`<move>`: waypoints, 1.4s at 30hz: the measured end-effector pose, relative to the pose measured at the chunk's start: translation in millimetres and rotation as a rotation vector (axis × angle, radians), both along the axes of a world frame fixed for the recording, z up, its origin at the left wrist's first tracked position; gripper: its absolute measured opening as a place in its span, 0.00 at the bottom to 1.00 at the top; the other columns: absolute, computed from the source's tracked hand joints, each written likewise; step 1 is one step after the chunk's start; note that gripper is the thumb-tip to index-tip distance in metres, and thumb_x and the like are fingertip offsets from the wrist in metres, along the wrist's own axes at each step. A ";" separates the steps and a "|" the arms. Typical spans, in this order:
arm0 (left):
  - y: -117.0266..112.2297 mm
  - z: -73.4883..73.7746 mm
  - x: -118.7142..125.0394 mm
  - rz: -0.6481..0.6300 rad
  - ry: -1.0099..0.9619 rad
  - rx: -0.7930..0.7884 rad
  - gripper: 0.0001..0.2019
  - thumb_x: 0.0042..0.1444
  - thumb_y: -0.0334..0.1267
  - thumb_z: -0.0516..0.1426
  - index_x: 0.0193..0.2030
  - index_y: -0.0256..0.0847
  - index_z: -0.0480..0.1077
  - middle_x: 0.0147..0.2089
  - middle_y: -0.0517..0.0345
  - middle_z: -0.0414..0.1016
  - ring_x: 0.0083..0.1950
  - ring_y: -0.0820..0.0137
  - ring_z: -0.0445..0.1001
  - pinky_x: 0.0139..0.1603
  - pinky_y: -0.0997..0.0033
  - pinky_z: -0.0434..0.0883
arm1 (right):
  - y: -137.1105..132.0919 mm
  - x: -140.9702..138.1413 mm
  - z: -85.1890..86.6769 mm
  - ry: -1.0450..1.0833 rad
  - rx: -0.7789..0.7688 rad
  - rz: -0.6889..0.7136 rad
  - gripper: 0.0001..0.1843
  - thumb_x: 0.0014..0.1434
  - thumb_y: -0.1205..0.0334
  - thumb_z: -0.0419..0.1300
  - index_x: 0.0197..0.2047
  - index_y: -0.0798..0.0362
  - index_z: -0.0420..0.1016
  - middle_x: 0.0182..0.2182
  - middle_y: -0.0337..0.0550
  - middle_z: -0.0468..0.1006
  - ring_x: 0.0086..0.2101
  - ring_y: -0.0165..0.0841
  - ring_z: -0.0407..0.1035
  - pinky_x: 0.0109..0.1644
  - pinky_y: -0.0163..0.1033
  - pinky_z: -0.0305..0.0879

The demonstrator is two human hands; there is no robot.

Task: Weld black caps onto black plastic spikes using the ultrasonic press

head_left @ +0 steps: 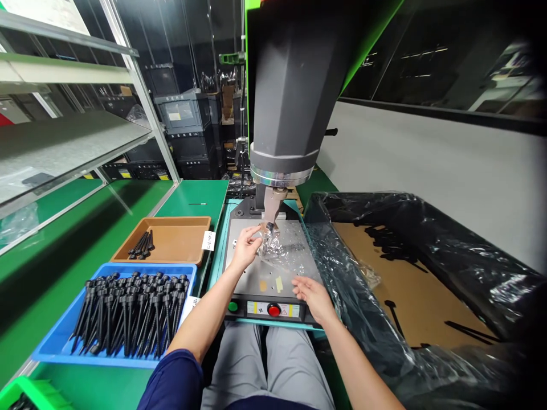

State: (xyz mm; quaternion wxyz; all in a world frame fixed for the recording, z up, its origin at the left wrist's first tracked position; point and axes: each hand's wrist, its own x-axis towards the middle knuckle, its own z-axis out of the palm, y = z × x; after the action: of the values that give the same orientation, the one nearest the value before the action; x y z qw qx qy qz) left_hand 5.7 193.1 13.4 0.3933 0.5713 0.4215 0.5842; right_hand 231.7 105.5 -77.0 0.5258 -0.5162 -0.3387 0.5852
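Note:
My left hand point(247, 247) is at the left of the machine's metal tip point(273, 204), its thumb and fingers bent in beside a small dark piece point(270, 226) under the tip. Whatever lies between those fingers is too small to make out. Crumpled clear plastic film point(273, 245) covers the spot below the tip. Over the right front of the grey metal plate point(252, 270), my right hand point(313, 296) hovers with fingers loosely apart and nothing in them. A red button point(274, 310) and a green button point(232, 306) sit on the machine's front edge.
To the left, a blue tray point(115, 360) holds many black bolt-like parts point(132, 307). Behind it, a brown tray point(179, 233) has several more. At right stands a box lined with black plastic point(354, 285), black parts on its cardboard. The machine's head point(294, 97) looms overhead.

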 end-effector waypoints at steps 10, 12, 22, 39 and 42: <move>-59.7 -11.6 -17.5 0.275 0.042 -0.036 0.15 0.57 0.37 0.57 0.52 0.42 0.72 0.55 0.47 0.69 0.50 0.66 0.74 0.47 0.65 0.73 | -51.3 44.1 -30.6 -0.689 0.157 -0.294 0.27 0.54 0.40 0.57 0.43 0.56 0.76 0.37 0.52 0.77 0.30 0.37 0.71 0.36 0.44 0.69; -84.2 -24.4 -28.1 0.350 0.139 -0.037 0.15 0.58 0.37 0.56 0.51 0.43 0.72 0.55 0.48 0.70 0.53 0.64 0.72 0.50 0.63 0.73 | -59.7 49.9 -38.7 -0.860 0.227 -0.396 0.28 0.56 0.39 0.56 0.46 0.55 0.76 0.44 0.56 0.74 0.38 0.42 0.71 0.43 0.46 0.69; -163.8 -121.8 -75.9 0.419 0.620 -0.118 0.29 0.58 0.39 0.56 0.67 0.45 0.57 0.64 0.46 0.61 0.66 0.57 0.62 0.66 0.50 0.62 | -67.8 60.0 -82.5 -1.032 0.108 -0.234 0.48 0.53 0.31 0.52 0.66 0.57 0.57 0.56 0.63 0.66 0.51 0.55 0.66 0.51 0.56 0.65; -165.7 -131.7 -84.4 0.412 0.540 -0.118 0.25 0.59 0.44 0.56 0.63 0.45 0.63 0.63 0.47 0.63 0.65 0.58 0.63 0.66 0.50 0.63 | -73.4 54.3 -77.4 -0.948 0.090 -0.220 0.50 0.52 0.33 0.55 0.69 0.55 0.52 0.58 0.61 0.64 0.49 0.52 0.68 0.48 0.53 0.69; -163.7 -112.2 -71.6 0.534 0.520 -0.059 0.23 0.59 0.43 0.56 0.61 0.43 0.65 0.62 0.45 0.64 0.64 0.57 0.65 0.64 0.51 0.64 | -73.8 52.7 -76.5 -0.926 0.098 -0.244 0.49 0.52 0.33 0.56 0.69 0.52 0.54 0.57 0.59 0.65 0.46 0.50 0.69 0.48 0.53 0.69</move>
State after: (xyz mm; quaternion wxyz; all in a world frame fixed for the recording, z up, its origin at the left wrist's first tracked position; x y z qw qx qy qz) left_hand -65.9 29.4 -98.8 0.1231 0.5587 0.6583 0.4892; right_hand 284.4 31.7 -153.4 0.4082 -0.7329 -0.5016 0.2112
